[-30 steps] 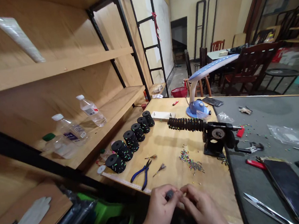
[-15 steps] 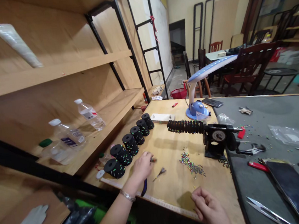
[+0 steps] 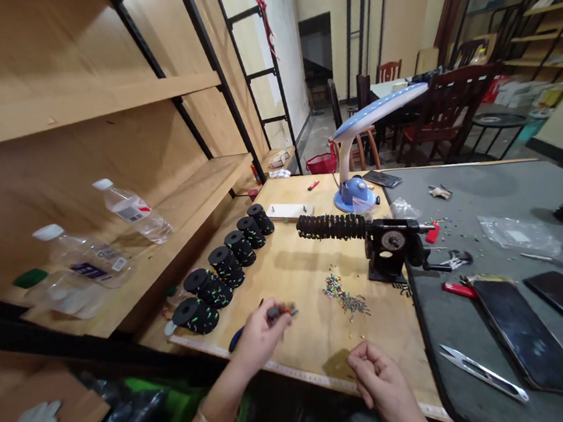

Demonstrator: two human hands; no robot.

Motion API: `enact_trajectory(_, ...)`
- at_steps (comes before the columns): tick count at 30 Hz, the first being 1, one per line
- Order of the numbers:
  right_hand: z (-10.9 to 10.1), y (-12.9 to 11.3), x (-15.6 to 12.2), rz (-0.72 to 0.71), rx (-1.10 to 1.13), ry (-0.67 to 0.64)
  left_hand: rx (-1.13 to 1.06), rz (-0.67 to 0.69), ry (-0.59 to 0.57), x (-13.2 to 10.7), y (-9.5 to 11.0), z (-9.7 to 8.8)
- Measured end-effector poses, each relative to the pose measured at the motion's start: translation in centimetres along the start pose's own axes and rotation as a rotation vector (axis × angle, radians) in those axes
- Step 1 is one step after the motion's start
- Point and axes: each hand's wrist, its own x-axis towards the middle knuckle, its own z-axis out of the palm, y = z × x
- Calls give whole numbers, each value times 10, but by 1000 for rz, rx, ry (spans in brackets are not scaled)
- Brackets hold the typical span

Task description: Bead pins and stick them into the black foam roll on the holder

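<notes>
My left hand (image 3: 260, 337) is closed around a small bundle of thin grey pieces with orange ends (image 3: 280, 310), held just above the wooden tabletop. A dark blue curved object (image 3: 235, 339) lies beside its wrist side. My right hand (image 3: 373, 372) hovers by the table's front edge, thumb and fingers curled together; whatever they may pinch is hidden. Ahead of both hands lies a heap of tiny coloured beads (image 3: 334, 286) and thin grey pins (image 3: 356, 304). Behind it stands a black hand-cranked winder (image 3: 386, 247), carrying a ridged black roll (image 3: 331, 226) dotted with colour.
Several black spools (image 3: 225, 265) with coloured specks line the left side. A blue lamp (image 3: 355, 193) and a white plate (image 3: 289, 211) stand at the back. On the grey mat at right lie snips (image 3: 482, 372) and phones (image 3: 526, 333). Shelf bottles (image 3: 133, 210) are left.
The small bundle that lay on the table is gone from there, and my left hand now holds a bundle, moved nearer to me. My right hand stays curled. The view has shifted.
</notes>
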Motion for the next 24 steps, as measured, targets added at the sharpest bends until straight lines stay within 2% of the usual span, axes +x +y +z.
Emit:
enact_trajectory(1,0,0,-2,2,-2,9,-189,-75,-70,-13,3,11)
enact_trajectory(3,2,-1,-6,7,-6,30,-445,-191,-133,-36,6,35)
enact_trajectory(6,5,-4,-13,39,-22,20,-594,-293,-166,-62,8,66)
enact_trajectory(9,9,-5,-18,72,-22,13,-654,-344,-147,-75,6,83)
enact_trajectory(13,13,-2,-21,85,-34,11,-627,-318,-116,-82,2,92)
enact_trajectory(24,12,-4,-22,81,-85,-5,-462,-256,-75,-87,4,96)
